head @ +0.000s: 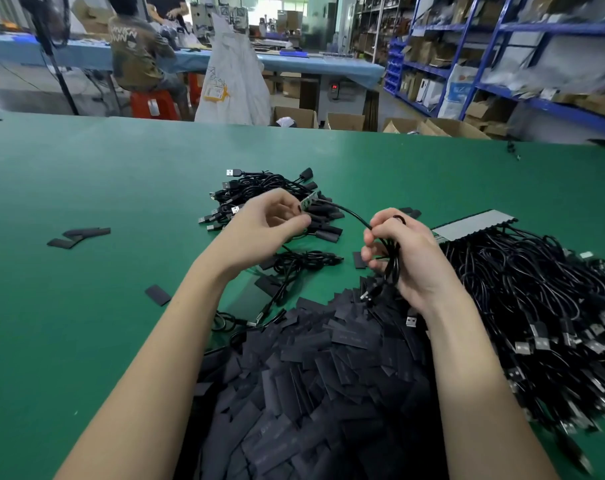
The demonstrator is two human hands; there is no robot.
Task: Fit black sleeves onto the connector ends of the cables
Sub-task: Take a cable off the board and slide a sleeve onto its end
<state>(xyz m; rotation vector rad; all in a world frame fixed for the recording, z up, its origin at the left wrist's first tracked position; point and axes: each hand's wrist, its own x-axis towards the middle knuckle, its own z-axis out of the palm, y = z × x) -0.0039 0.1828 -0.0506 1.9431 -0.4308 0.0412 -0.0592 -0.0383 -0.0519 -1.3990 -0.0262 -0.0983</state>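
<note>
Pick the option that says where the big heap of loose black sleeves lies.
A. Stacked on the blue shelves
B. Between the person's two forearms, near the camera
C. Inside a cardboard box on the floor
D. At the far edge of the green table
B: the heap of black sleeves spreads on the green table between the forearms, below the left hand and right hand.

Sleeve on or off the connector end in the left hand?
Off. The board end past the left hand shows bare green, no black sleeve over it.
</note>
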